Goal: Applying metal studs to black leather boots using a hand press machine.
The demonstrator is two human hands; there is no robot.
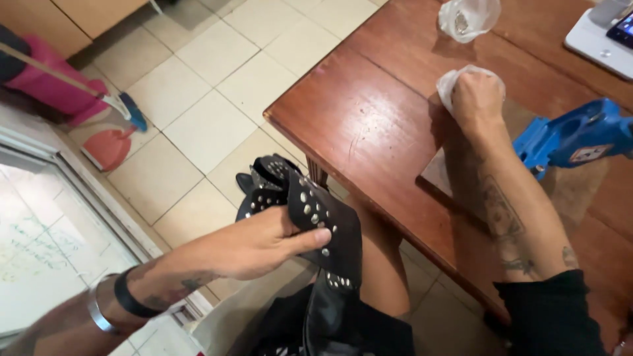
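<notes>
My left hand (260, 245) grips a black leather piece (310, 217) covered with several silver studs, held over my lap beside the table's corner. The leather hangs down toward more black material (330, 323) on my legs. My right hand (476, 97) is closed around a small clear plastic bag (448, 84) on the brown wooden table (369, 125). My right forearm rests on a flat board (438, 175) lying on the table.
A blue press tool (573, 138) stands to the right of my right arm. Another clear bag with small metal pieces (467, 18) lies farther back. A white device (603, 36) sits at the far right. A pink dustpan (109, 148) and broom (128, 109) lie on the tiled floor.
</notes>
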